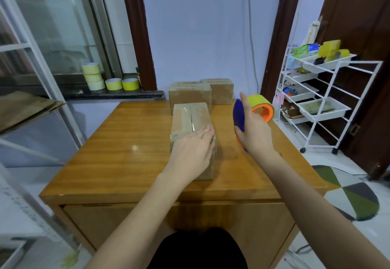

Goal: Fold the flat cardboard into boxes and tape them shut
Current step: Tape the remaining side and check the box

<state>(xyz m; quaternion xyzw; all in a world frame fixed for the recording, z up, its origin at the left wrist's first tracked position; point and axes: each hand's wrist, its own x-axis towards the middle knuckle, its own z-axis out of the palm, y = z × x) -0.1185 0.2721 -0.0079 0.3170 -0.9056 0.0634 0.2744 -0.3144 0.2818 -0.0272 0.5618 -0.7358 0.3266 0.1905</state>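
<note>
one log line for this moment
left hand: flat on taped brown cardboard box | right hand: grips blue-orange tape dispenser, lifted | wooden table

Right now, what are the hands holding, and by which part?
The right hand grips the tape dispenser by its blue body, the tape roll beyond the fingers. The left hand holds nothing; it presses flat on the near box.

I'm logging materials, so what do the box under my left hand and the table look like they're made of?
Box: brown matte cardboard, with a glossy clear tape strip glinting along the top seam. Table: wood or wood veneer, going by the grain, with a shiny varnish that reflects light.
</note>
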